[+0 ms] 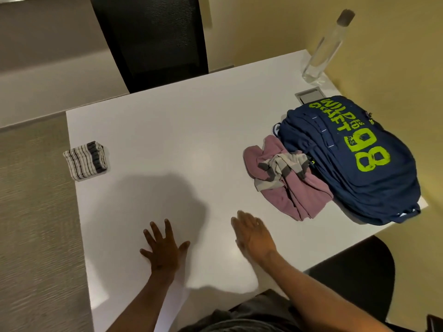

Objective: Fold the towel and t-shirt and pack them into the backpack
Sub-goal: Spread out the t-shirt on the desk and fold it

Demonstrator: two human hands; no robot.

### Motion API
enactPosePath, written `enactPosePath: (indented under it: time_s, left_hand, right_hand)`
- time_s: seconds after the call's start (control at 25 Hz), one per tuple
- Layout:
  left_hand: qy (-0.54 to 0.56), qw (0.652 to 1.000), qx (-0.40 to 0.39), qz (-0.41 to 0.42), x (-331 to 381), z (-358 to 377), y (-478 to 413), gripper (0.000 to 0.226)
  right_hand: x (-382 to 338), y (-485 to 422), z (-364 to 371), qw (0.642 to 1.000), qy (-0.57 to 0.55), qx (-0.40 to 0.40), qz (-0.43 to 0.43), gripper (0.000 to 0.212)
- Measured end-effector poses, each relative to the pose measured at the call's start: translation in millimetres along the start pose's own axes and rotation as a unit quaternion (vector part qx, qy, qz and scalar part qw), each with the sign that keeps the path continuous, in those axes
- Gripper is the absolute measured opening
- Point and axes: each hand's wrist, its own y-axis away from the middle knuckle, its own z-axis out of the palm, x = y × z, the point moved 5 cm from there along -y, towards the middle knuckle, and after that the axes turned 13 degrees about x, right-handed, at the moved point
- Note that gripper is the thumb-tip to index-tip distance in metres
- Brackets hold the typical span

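Both hands held nothing. The left hand [163, 248] lay palm down with its fingers spread on the white table [167, 130], near the front edge. The right hand [254, 236] was just beside it, fingers straight and close together and tilted toward its outer edge. Whether it touched the surface could not be told.

The striped towel [85, 160] sat at the table's left edge, folded into a compact block and well apart from both hands. The mauve t-shirt [285, 180], which had a grey-and-white striped section, lay in a crumpled heap forward and to the right of the right hand. It touched the side of the navy backpack [354, 159]. The backpack lay flat near the right edge with its lime-green "98" print facing up. Its opening was not visible, so whether the zip was open could not be told.

Judgement: the towel fold appeared complete, and the t-shirt fold was the step in hand but not yet begun. The next move called for the right hand to reach the heap and draw it onto the bare area in front of the person. The garment would then need spreading flat, with hem and shoulders located, before any fold.

A clear bottle [323, 46] stood at the far right corner, and a black mesh chair [153, 39] stood beyond the far edge.
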Motion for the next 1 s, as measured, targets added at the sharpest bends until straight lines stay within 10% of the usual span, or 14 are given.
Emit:
enactPosePath:
  time_s: [0.24,0.48,1.0]
  left_hand:
    - [-0.008,0.998,-0.037,0.047,45,17,36,0.111]
    - [0.001,0.999,-0.038,0.029,55,17,44,0.117]
    - [0.127,0.992,0.022,-0.014,82,-3,32,0.084]
  right_hand:
    - [120,-59,-81,0.979,0.035,0.170,0.105,0.053]
    - [195,-94,-83,0.975,0.068,0.072,0.201,0.071]
    - [90,-20,-51,0.966,-0.193,0.148,0.085,0.052]
